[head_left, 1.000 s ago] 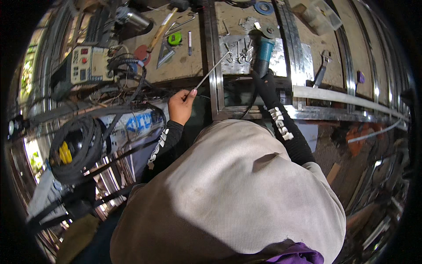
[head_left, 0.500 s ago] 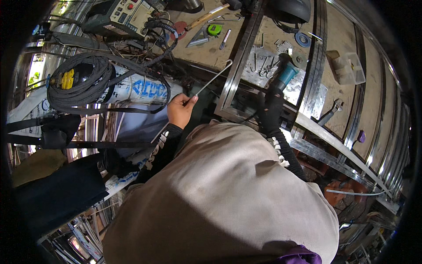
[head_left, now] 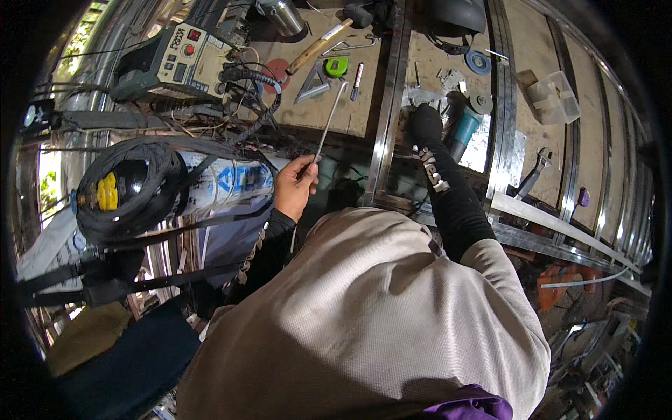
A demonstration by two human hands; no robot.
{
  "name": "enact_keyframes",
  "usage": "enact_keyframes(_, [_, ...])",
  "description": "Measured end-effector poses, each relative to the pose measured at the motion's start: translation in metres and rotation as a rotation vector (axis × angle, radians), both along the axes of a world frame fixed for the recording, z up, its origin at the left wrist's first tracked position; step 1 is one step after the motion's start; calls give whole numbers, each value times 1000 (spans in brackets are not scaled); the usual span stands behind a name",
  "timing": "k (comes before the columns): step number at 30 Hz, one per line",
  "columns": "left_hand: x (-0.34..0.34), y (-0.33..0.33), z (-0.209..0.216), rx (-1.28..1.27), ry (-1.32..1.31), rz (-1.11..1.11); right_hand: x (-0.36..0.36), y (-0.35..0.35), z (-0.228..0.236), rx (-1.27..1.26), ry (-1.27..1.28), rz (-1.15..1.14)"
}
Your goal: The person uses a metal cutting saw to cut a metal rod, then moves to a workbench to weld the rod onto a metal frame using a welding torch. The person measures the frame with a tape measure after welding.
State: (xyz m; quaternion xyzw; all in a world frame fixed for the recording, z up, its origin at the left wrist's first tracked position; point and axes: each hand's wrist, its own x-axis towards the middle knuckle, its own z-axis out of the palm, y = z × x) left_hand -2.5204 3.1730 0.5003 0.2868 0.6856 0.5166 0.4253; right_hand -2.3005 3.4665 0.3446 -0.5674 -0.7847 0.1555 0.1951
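Note:
My left hand (head_left: 297,185) is bare and closed around a thin metal rod (head_left: 329,123) that is bent into a small hook at its far end. The rod slants up and away over the gap beside the workbench. My right hand (head_left: 425,124), in a black glove, reaches over a shiny metal sheet (head_left: 478,148) on the bench. Its fingers are hidden beneath the dark glove, so their grip does not show. Just right of it lies a teal power tool (head_left: 467,127) with a dark body. A bent hex key (head_left: 418,75) lies beyond the glove.
A welding machine (head_left: 185,63) with cables stands far left, behind a gas cylinder (head_left: 234,180) wrapped in black hose. A hammer (head_left: 318,45), green tape measure (head_left: 337,66) and marker (head_left: 357,81) lie on the bench. Steel tubes (head_left: 385,119) frame it; an adjustable wrench (head_left: 535,171) lies right.
My right hand has moved forward from beside the power tool to over the sheet, away from the tool. My left hand still holds the rod, now tilted more upright.

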Motion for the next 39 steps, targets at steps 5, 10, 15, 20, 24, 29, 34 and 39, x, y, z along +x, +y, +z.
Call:
enact_keyframes(5, [-39,32,7,63,-145,-92,4,-5,30,55,-113,71])
enact_keyframes(10, [-67,66,27,33,-203,-265,-2,-36,146,-354,704,31])
enact_keyframes(15, [-60,84,44,6,-261,-393,11,-42,254,-212,645,393])
enact_keyframes(20, [-42,82,55,82,-287,-481,8,-30,298,-152,667,502])
enact_keyframes(24, [-35,77,66,137,-289,-553,18,-18,324,-107,501,584])
enact_keyframes(29, [-33,69,76,136,-328,-607,25,-7,338,-248,478,728])
enact_keyframes(34, [-36,79,94,363,-368,-746,21,-2,336,-172,387,781])
enact_keyframes(39, [-36,107,136,372,-81,-696,-5,-21,344,-203,453,873])
